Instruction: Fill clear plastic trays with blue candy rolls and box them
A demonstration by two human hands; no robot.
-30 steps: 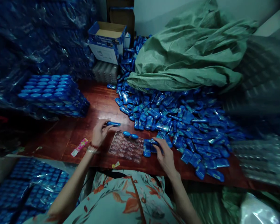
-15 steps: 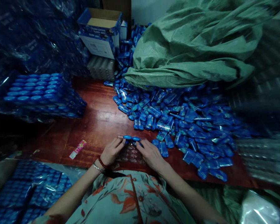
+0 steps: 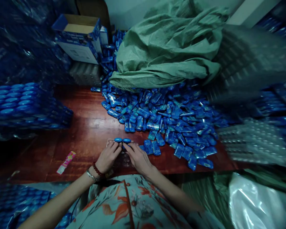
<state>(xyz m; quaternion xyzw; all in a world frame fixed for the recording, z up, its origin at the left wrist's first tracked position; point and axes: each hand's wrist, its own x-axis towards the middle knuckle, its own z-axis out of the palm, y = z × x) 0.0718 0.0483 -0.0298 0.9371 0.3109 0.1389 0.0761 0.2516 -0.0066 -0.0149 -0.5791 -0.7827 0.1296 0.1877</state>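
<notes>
Two small blue packs with oval ends stand side by side at the table's front: a left one [image 3: 118, 140] and a right one [image 3: 126, 140]. My left hand [image 3: 108, 157] has its fingers closed at the left pack. The fingers of my right hand [image 3: 138, 159] are closed at the right pack, close beside my left fingertips. Beneath my hands lies a clear moulded plastic tray [image 3: 126, 161], partly hidden by them. Several loose blue packs [image 3: 148, 147] lie just right of my right hand.
A large heap of blue packs [image 3: 173, 119] covers the table's right side, below a green cloth sack [image 3: 166, 51]. Stacked clear trays [image 3: 250, 140] stand at right. Rows of blue packs [image 3: 11, 98] are at left, near a pink strip [image 3: 66, 163]. An open carton [image 3: 78, 47] stands behind.
The view has swung to the right, so the scene sits further left. My fingertips have come closer together at the two blue packs.
</notes>
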